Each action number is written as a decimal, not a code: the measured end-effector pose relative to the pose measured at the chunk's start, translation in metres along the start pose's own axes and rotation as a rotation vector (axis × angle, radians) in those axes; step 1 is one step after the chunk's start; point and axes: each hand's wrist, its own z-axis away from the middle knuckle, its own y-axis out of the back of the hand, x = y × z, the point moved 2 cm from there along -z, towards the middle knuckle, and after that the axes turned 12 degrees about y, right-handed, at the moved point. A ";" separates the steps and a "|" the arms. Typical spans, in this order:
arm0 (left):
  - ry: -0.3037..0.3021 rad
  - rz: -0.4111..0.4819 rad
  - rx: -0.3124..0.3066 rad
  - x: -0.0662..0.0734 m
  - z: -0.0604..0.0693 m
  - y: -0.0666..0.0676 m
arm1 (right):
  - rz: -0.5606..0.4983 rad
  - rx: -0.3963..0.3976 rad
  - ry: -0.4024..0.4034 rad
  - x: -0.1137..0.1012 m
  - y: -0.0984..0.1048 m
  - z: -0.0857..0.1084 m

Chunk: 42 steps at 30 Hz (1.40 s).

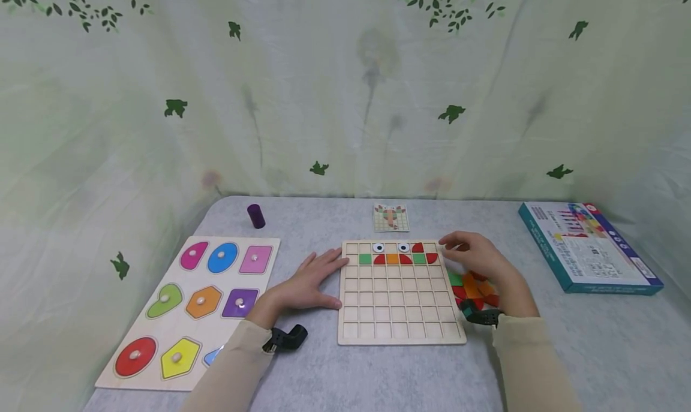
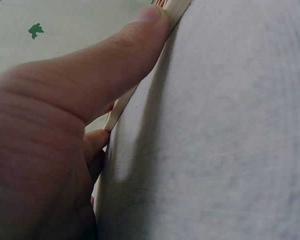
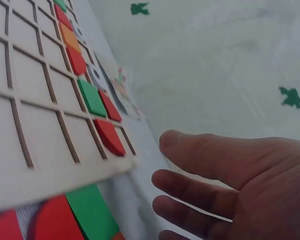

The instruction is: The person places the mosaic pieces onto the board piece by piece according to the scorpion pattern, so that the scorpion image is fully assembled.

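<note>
A wooden grid board point(image 1: 399, 307) lies mid-table, its upper two rows holding red, green and orange pieces and two eye pieces point(image 1: 378, 247). Along its left edge rests the left hand point(image 1: 308, 285), thumb and fingertips touching the rim, as the left wrist view point(image 2: 65, 115) also shows. The right hand point(image 1: 477, 259) hovers by the upper right corner, fingers slightly bent; nothing is between them in the right wrist view point(image 3: 230, 185). A red piece point(image 3: 109, 136) sits in the grid near that corner. Loose pieces point(image 1: 471, 287) lie partly under the right wrist.
A picture card point(image 1: 391, 218) lies behind the board. To the left are a shape puzzle point(image 1: 202, 277) with knobbed pieces and a dark purple cylinder point(image 1: 256, 216). A flat box point(image 1: 591, 247) lies at the right. A leaf-patterned curtain point(image 1: 345, 100) hangs behind the table.
</note>
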 end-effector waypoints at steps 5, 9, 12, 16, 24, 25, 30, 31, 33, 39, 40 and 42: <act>0.001 -0.001 -0.001 0.000 0.000 0.000 | -0.010 0.001 -0.002 0.015 0.007 0.005; 0.000 -0.006 -0.007 0.000 0.000 0.000 | 0.018 -0.003 -0.006 0.025 0.011 0.009; 0.004 -0.011 -0.010 -0.001 -0.001 0.000 | 0.045 -0.020 -0.003 0.032 0.015 0.013; 0.016 -0.017 -0.010 -0.002 -0.001 -0.001 | 0.050 -0.043 0.028 0.042 0.021 0.020; 0.009 -0.012 -0.009 -0.002 -0.001 -0.001 | 0.037 -0.063 0.068 0.058 0.031 0.033; 0.006 -0.011 -0.007 -0.002 -0.001 -0.001 | 0.024 -0.069 0.066 0.059 0.031 0.034; -0.002 -0.001 0.001 -0.001 -0.001 -0.001 | -0.017 -0.087 0.070 0.059 0.031 0.034; -0.001 -0.001 -0.001 -0.001 -0.001 -0.001 | -0.012 -0.087 0.071 0.059 0.031 0.033; 0.001 -0.004 -0.001 -0.001 -0.001 -0.001 | 0.007 -0.080 0.071 0.058 0.030 0.032; -0.007 -0.013 0.009 -0.001 -0.001 -0.002 | 0.059 -0.036 0.030 0.060 0.025 0.026; -0.008 -0.010 0.011 -0.002 -0.001 -0.002 | 0.063 -0.029 0.021 0.060 0.024 0.025; -0.006 -0.011 0.008 -0.001 -0.001 -0.002 | 0.076 -0.015 0.010 0.060 0.022 0.023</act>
